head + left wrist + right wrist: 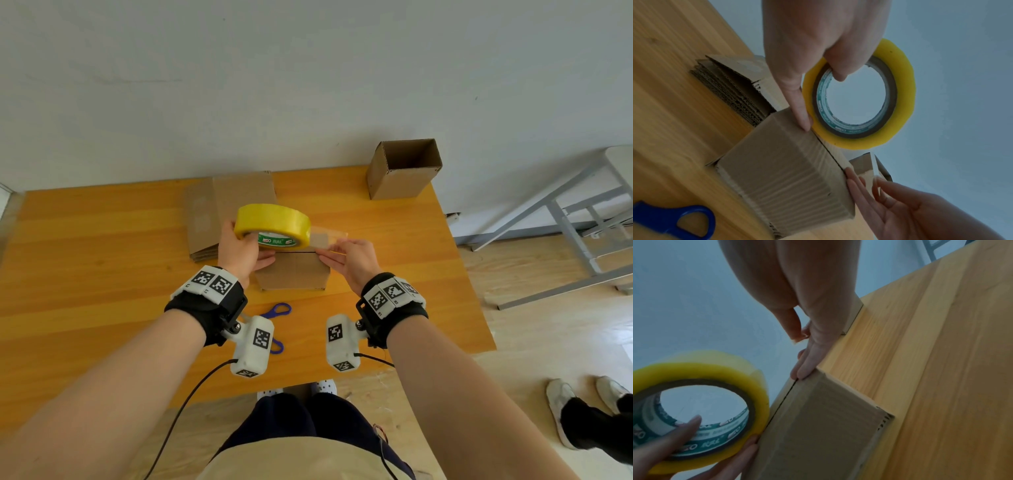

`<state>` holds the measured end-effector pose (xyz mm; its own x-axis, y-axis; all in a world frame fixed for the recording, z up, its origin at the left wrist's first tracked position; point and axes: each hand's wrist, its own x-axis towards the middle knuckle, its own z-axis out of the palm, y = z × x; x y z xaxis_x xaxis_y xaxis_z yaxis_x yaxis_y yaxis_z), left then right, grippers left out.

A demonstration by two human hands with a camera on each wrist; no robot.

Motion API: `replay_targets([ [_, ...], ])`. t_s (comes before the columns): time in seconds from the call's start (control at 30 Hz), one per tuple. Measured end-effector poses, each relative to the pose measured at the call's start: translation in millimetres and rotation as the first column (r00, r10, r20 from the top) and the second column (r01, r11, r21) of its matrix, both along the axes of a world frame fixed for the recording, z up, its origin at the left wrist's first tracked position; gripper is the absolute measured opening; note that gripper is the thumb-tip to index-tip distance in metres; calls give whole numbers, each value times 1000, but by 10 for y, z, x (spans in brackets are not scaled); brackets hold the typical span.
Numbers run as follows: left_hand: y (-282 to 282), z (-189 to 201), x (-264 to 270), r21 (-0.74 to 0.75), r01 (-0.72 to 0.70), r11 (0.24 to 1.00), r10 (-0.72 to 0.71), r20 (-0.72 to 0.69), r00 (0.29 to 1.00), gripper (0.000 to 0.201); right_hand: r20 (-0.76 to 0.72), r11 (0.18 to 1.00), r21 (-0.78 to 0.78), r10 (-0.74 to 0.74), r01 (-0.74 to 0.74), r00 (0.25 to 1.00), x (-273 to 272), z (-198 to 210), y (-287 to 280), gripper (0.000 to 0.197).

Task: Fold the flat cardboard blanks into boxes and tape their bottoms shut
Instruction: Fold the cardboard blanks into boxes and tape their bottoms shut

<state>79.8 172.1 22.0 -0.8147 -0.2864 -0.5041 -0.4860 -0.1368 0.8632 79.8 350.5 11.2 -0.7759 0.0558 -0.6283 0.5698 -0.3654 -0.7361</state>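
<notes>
While gripped left: tape roll (273, 224).

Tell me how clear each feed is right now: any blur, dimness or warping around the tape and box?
Head view: bright and sharp, the table edges bowed by the wide lens. Left wrist view: dim, bluish; the tape reads clearly, the box soft, scissors blurred. Right wrist view: also dim, the tape's outer rim smeared, the box seam legible.
</notes>
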Motion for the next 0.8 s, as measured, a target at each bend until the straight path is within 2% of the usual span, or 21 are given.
replay_targets([
  [0.17, -3, -37, 31, 26, 4, 1000, -5, 35, 999, 22, 43, 997, 74, -14, 11, 999, 10, -14, 40, 16],
  [0.23, -3, -40, 35, -4, 18, 1000, -18, 41, 999, 14, 51, 996, 93, -15, 10, 999, 23, -34, 67, 13],
  [0.3, -12, -39, 17, -114, 47, 992, -44, 34, 998, 11, 50, 997, 82, -13, 9, 999, 40, -41, 86, 6],
  [0.37, -36, -45, -8, -317, 118, 941, -114, 30, 993, 23, 55, 997, 68, -24, 20, 998, 52, -64, 98, 10],
  [0.4, -43, -61, -19, -367, 139, 920, -138, 28, 990, 23, 55, 998, 60, -31, 28, 998, 57, -73, 100, 11],
  [0.5, -27, -83, -24, -360, 172, 917, -171, 37, 985, 13, 64, 997, 54, -52, 49, 997, 67, -97, 104, 10],
  [0.57, -18, -90, -31, -360, 188, 914, -185, 45, 982, 15, 69, 995, 81, -61, 55, 996, 62, -107, 102, 9],
  [0.7, -41, -101, -39, -329, 207, 921, -200, 55, 978, 23, 66, 990, 139, -46, 37, 997, 47, -143, 91, 19],
  [0.8, -76, -131, -20, -280, 162, 946, -160, 30, 987, 24, 49, 986, 168, -11, 2, 999, 46, -179, 84, 23],
])
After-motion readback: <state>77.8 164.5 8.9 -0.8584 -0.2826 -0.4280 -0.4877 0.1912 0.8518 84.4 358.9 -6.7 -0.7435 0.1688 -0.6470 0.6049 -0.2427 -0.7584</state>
